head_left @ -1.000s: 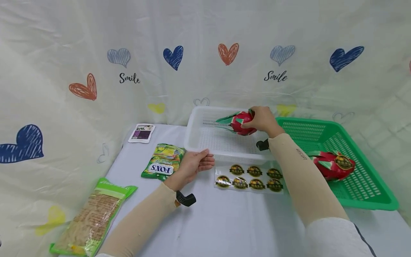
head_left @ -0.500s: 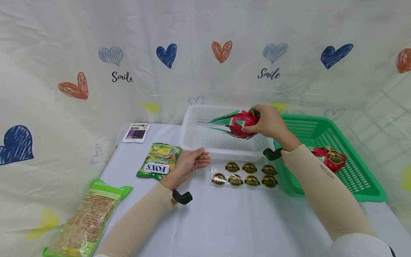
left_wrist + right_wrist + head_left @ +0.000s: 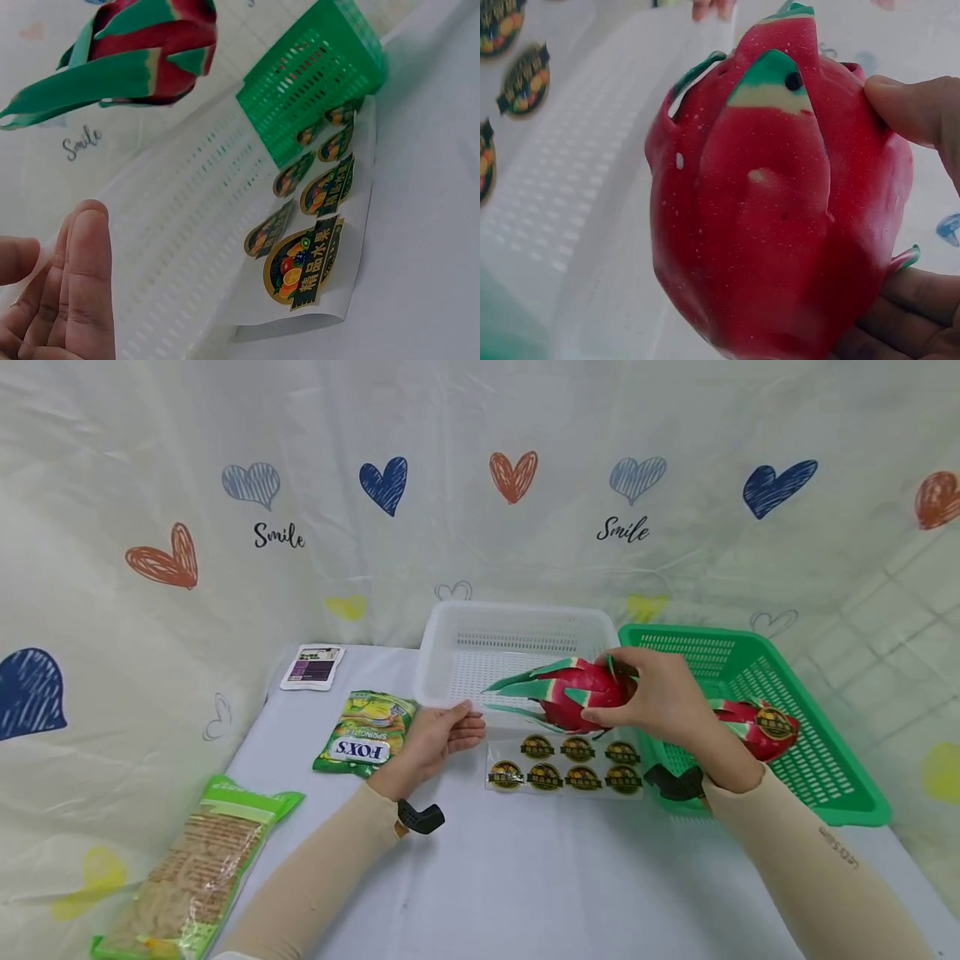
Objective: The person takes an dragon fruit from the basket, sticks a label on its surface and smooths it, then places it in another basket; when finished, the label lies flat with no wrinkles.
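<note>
Above the front edge of the white basket [image 3: 517, 627], my right hand [image 3: 660, 697] grips a red dragon fruit [image 3: 573, 693] with long green leaf tips pointing left. In the right wrist view the thumb presses one side of this dragon fruit [image 3: 772, 195] and the fingers curl round the other. My left hand [image 3: 438, 739] rests by the basket's front left corner, its fingers nearly straight. The left wrist view shows the thumb apart from the fingers [image 3: 88, 277]. On the table in front of the basket lies a clear sheet of round black-and-gold stickers [image 3: 562, 767].
A green basket [image 3: 847, 785] on the right contains another dragon fruit [image 3: 759, 727] bearing a round sticker. To the left lie a green FOX'S candy bag [image 3: 367, 731], a small white-and-purple packet [image 3: 312, 667] and a large green-edged food bag [image 3: 198, 868]. A heart-patterned curtain hangs behind.
My right hand has lifted the dragon fruit out of the white basket and brought it toward me. The left hand stays by the basket's corner. The view has shifted slightly.
</note>
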